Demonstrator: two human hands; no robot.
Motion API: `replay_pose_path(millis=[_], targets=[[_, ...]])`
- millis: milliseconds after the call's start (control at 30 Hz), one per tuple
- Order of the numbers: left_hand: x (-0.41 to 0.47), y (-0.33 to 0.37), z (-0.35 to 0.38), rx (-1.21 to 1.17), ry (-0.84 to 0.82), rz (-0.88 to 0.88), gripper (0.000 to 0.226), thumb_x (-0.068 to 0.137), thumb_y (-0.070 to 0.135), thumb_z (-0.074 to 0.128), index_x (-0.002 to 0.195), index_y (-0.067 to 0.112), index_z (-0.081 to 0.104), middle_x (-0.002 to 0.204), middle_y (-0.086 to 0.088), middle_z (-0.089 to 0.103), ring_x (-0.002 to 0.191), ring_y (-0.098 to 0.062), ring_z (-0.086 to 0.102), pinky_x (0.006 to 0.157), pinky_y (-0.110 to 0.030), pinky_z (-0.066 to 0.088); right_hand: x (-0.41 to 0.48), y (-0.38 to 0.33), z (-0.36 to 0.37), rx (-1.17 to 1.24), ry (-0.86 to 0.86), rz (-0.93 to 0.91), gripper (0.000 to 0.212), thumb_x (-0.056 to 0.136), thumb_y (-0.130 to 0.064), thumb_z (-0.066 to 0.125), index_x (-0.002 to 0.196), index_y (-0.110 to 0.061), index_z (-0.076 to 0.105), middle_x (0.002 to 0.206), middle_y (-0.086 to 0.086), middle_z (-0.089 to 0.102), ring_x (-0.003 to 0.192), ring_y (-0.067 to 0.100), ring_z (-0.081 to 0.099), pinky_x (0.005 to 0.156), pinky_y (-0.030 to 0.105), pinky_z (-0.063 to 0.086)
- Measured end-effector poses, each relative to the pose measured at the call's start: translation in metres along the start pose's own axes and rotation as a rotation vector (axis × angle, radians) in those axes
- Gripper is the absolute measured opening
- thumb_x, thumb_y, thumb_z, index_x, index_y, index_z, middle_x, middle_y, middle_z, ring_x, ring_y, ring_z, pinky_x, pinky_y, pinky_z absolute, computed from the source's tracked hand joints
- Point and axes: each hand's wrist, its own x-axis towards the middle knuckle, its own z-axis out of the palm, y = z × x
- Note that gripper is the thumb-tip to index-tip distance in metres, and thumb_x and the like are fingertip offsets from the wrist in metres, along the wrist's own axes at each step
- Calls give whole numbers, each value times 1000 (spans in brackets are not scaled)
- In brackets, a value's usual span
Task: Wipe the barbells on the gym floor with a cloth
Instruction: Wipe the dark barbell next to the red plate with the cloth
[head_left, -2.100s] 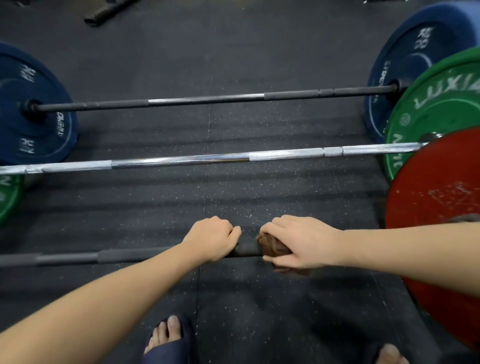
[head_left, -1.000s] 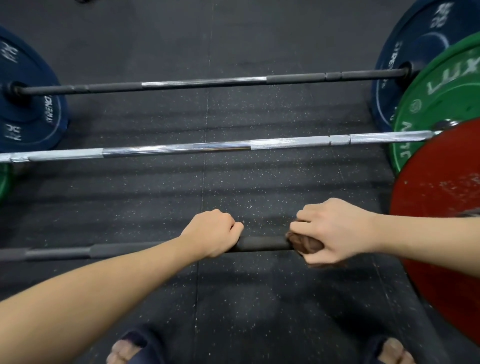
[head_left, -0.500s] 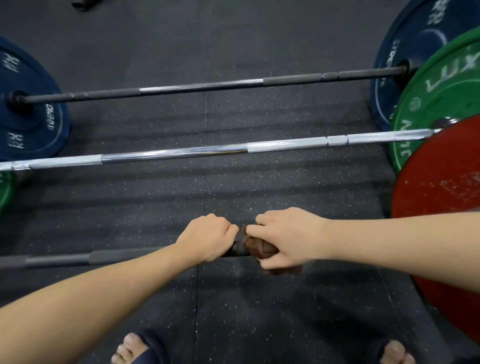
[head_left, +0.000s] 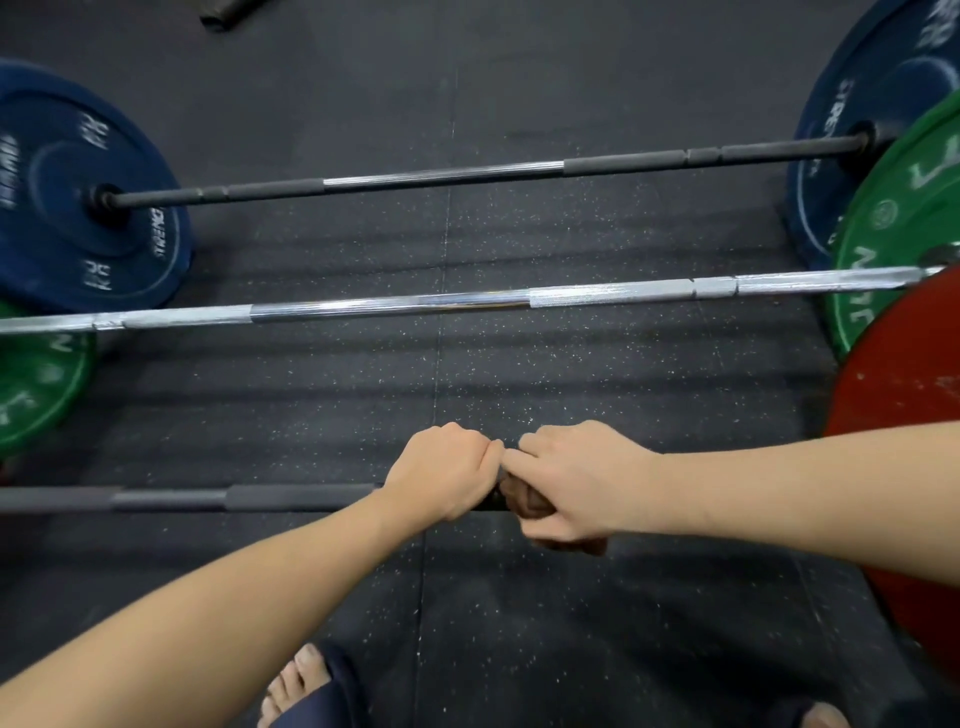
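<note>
The left hand (head_left: 447, 478) was curled round the shaft of the nearest barbell (head_left: 260, 498), a dark bar lying across the rubber floor (head_left: 519, 649) close to the person's feet, probably to stop it rolling. Just beside it, knuckles almost touching, the right hand (head_left: 576, 478) had its fingers closed round a brown cloth (head_left: 522, 503) wrapped about the same shaft, so the fabric met the steel all round. The bar's right end ran behind the forearm toward a red plate (head_left: 904, 467). Farther out lay a chrome barbell (head_left: 415, 301) and a second dark barbell (head_left: 441, 174), neither touched, likely awaiting wiping.
</note>
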Motion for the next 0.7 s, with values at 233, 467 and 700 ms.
replay_pose_path(millis=[233, 467, 700], targets=[[0, 2, -3, -69, -6, 0, 43, 110, 28, 30, 70, 19, 40, 92, -13, 68, 89, -41, 59, 83, -48, 51, -16, 8, -9, 75, -83, 39, 44, 78, -60, 49, 98, -21, 50, 81, -3, 55, 71, 23, 59, 47, 30, 39], [2, 1, 0, -99, 20, 12, 52, 111, 38, 27, 63, 19, 35, 64, -3, 46, 81, -40, 57, 79, -43, 49, -40, 18, -17, 57, -141, 99, 41, 81, -60, 51, 99, -23, 54, 85, -6, 54, 76, 20, 57, 51, 35, 49], [-15, -11, 3, -206, 133, -87, 59, 109, 49, 25, 62, 17, 41, 63, 2, 52, 68, -29, 52, 70, -38, 42, 0, -6, -4, -34, -88, 22, 44, 76, -60, 47, 88, -19, 53, 75, -2, 56, 63, 22, 59, 44, 27, 29]])
